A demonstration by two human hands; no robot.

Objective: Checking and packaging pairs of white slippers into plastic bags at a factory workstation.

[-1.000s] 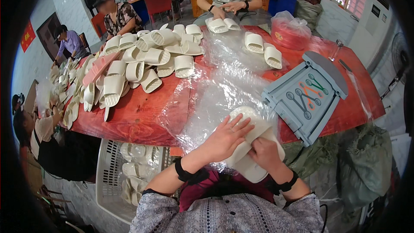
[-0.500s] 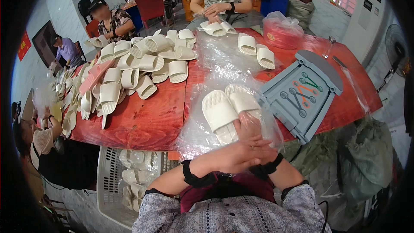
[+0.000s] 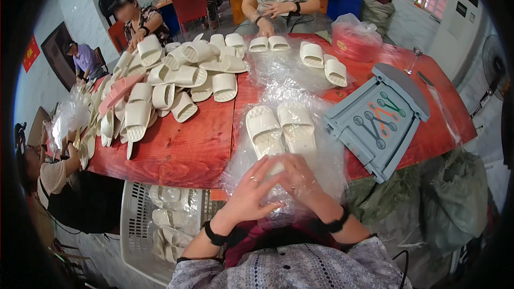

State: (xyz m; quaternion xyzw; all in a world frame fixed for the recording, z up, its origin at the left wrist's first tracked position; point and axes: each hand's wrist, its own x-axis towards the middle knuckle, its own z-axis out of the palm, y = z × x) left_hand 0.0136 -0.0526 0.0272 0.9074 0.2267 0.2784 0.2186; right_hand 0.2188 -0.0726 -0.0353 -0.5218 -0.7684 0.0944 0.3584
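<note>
A pair of cream slippers lies side by side at the table's near edge, the left slipper [image 3: 263,126] close against the right slipper [image 3: 297,123]. Clear plastic bags [image 3: 334,144] spread around and beneath them. My left hand [image 3: 251,190] is open at the heel end of the left slipper, fingers spread. Beside it, my right hand [image 3: 305,184] is also open, over the heel of the right slipper. Clear film lies about its fingers; I cannot tell whether that hand is inside a bag. The heel ends are partly hidden by my fingers.
A heap of cream slippers [image 3: 187,77] with a pink slipper [image 3: 119,93] covers the table's left. A grey-blue folding stool [image 3: 353,128] lies to the right. A white basket [image 3: 134,235] of bagged slippers stands below. Across the table, a co-worker's hand [image 3: 265,28] touches another pair.
My crossed hands have parted, and the right hand has drawn back from the right slipper. The pair now lies straighter. The co-worker opposite has set a pair down on the plastic.
</note>
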